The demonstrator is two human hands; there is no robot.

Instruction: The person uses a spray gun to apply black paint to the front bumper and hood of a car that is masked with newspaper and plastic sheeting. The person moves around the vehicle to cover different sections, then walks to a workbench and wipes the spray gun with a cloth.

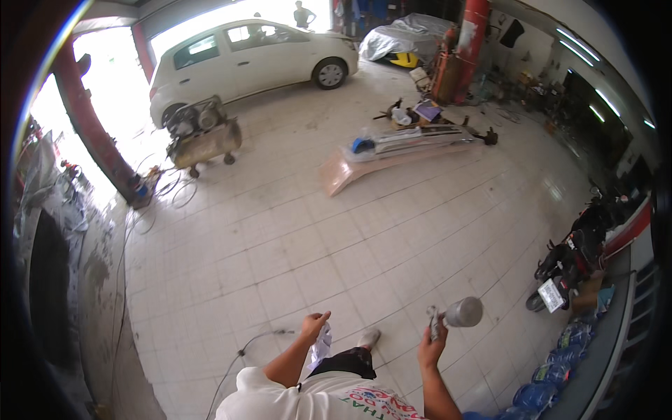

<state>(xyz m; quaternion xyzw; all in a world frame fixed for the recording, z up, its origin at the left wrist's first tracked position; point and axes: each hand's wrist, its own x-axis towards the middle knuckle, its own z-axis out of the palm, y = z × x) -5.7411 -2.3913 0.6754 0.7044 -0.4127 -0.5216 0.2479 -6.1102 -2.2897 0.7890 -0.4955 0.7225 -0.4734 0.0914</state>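
In my right hand (432,346) is a spray gun (435,322), gripped by its handle, with a round grey cup (465,312) sticking out to the right. My left hand (315,326) is closed in front of my body, and a crumpled white sheet (321,343), paper or cloth, hangs from it. An air hose (241,353) lies on the tiles to the left of my left hand, its metal end (283,332) pointing toward it. The two hands are well apart, both above the floor.
Ahead, car panels (413,148) rest low above the tiled floor (280,245). An air compressor (203,140) stands at the left, before a white car (252,59). A motorcycle (577,245) and large blue water bottles (553,374) line the right side. Red pillars (94,126) flank the space.
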